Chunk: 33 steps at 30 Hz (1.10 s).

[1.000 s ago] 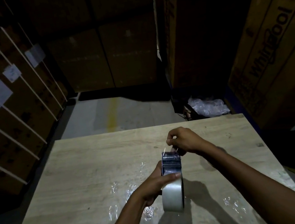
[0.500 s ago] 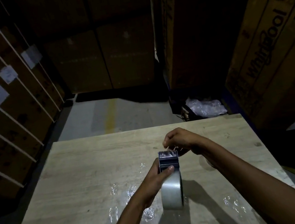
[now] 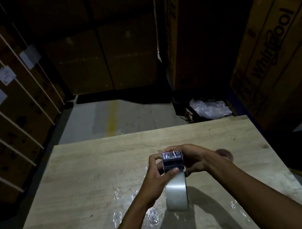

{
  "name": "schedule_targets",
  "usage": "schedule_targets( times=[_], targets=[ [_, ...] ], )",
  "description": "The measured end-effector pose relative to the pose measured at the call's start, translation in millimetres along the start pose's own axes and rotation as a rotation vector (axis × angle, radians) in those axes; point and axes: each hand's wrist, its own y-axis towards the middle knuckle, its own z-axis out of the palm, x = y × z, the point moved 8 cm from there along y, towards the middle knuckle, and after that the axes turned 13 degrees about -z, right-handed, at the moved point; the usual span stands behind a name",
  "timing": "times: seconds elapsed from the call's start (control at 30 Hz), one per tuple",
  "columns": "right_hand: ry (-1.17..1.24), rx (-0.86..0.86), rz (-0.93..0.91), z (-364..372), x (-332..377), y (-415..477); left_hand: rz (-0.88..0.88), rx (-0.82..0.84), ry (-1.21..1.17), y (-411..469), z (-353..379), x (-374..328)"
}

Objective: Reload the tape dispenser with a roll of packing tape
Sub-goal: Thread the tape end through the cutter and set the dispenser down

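Note:
A dark blue tape dispenser [image 3: 172, 162] carries a roll of clear packing tape [image 3: 176, 194] and is held above the wooden table [image 3: 90, 185]. My left hand [image 3: 156, 178] grips the dispenser from the left, thumb laid across its near face just above the roll. My right hand [image 3: 193, 159] wraps the dispenser's right side and far end. A shiny strip of tape lies over the dispenser's top edge. The dispenser's underside and handle are hidden by my hands.
Scraps of clear film [image 3: 149, 213] lie stuck on the table near my wrists. Tall cardboard boxes [image 3: 279, 47] surround the table on the left, back and right. A crumpled plastic bag [image 3: 210, 107] sits on the floor beyond the far edge.
My right hand has come down from pinching the tape end at the dispenser's top to clasping its right side. My left hand has slid up along the dispenser.

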Motion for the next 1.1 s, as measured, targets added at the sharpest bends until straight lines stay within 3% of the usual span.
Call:
schedule_targets(
  times=[0.23,0.5,0.7,0.8,1.0,1.1],
  targets=[
    [0.307,0.104,0.033,21.1,-12.7,6.1,0.084,-0.004,-0.034,-1.5,-2.4,-5.9],
    [0.546,0.007,-0.063,29.6,-35.4,-1.4,0.083,-0.052,-0.152,1.7,-18.2,-13.7],
    [0.890,-0.036,-0.116,61.6,-61.5,-18.6,0.085,-0.101,-0.274,5.4,-30.6,-20.0],
    [0.937,-0.094,-0.149,66.5,-57.2,-17.5,0.067,-0.039,-0.303,6.9,-31.2,-23.9],
    [0.908,-0.098,-0.158,55.5,-48.2,-26.6,-0.046,0.260,-0.344,1.9,-26.4,-34.0],
    [0.861,-0.125,-0.174,42.0,-47.1,-26.1,-0.084,0.192,-0.269,4.6,-34.0,-35.8]
  ],
)
